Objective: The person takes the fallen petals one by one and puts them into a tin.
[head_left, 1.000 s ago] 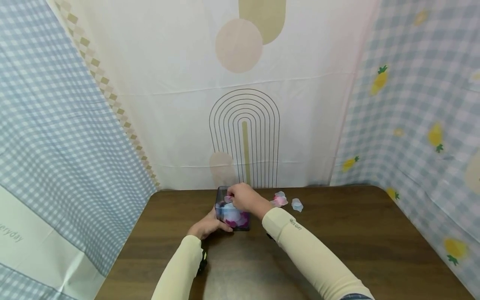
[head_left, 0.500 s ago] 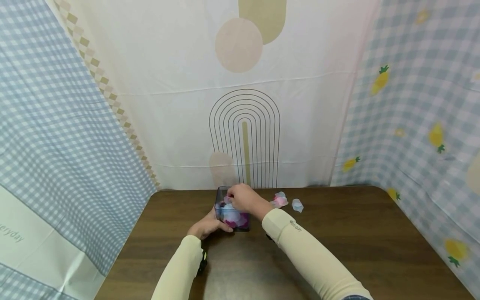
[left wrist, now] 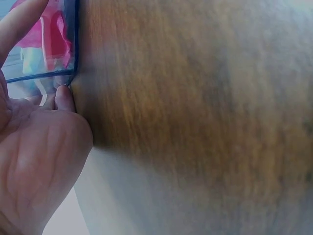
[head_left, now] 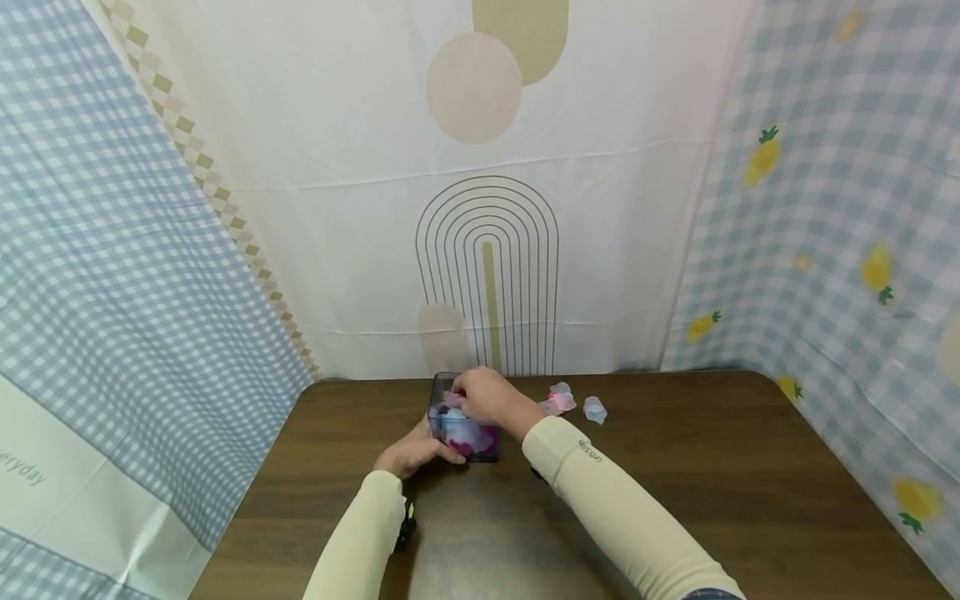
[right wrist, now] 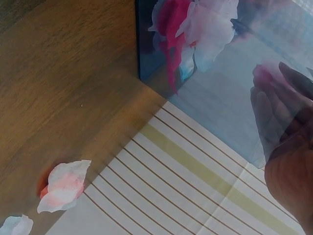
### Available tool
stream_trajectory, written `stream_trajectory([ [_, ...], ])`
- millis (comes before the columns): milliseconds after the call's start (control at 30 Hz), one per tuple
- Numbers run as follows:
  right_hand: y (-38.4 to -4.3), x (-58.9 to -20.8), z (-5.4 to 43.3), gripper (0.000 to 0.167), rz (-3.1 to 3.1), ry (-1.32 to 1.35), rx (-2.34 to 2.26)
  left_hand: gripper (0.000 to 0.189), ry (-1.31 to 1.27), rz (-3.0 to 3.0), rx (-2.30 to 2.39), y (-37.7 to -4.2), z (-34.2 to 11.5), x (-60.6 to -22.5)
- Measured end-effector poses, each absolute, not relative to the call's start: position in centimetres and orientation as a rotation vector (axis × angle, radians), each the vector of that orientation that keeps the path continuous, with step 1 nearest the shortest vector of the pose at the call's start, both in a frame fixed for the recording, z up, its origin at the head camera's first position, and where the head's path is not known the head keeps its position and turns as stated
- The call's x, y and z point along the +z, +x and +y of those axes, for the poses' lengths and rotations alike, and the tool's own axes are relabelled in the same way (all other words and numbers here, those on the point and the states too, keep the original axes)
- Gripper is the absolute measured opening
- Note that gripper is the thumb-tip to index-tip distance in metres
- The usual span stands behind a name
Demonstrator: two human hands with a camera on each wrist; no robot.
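Observation:
A clear, bluish plastic box [head_left: 438,392] stands on the table near its far edge, with several fabric flower petals [head_left: 467,435] in blue, white and magenta inside. My left hand [head_left: 416,450] grips the box from its left side, thumb along the near face; in the left wrist view, curled fingers [left wrist: 64,100] lie against its corner. From above, my right hand [head_left: 487,396] reaches into the box. Seen through the box wall in the right wrist view, its fingertips [right wrist: 261,98] pinch a pink petal [right wrist: 266,73]. Part of that petal is hidden behind the fingers.
Right of the box, a few pink-and-white petals [head_left: 559,400] lie on the brown wooden table [head_left: 675,483], with one pale blue petal [head_left: 595,410] beside them. A printed white cloth [head_left: 360,275] hangs right behind the table; checked cloths hang on both sides.

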State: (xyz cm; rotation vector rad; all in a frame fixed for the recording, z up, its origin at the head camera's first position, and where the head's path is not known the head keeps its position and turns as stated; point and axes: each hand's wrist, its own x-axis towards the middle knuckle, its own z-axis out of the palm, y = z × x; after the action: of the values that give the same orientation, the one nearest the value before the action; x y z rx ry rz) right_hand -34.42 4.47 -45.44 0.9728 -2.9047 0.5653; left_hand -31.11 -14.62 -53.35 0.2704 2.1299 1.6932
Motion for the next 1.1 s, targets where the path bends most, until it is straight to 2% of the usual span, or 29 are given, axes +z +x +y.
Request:
stream_trajectory([
  [400, -34.37, -45.27, 4.44, 0.030, -2.938, 0.941, 0.607, 0.104, 0.283, 2.129, 1.676, -31.31, -14.77, -53.43],
  [600, -34.26, -45.27, 4.39, 0.030, -2.943, 0.935, 0.601, 0.107, 0.262, 2.137, 1.676, -31.32, -14.75, -53.57],
  [1100, -34.16, -45.19, 4.45, 0.029, -2.952, 0.926, 0.613, 0.101, 0.303, 2.099, 1.682, -31.19, -14.87, -53.19],
])
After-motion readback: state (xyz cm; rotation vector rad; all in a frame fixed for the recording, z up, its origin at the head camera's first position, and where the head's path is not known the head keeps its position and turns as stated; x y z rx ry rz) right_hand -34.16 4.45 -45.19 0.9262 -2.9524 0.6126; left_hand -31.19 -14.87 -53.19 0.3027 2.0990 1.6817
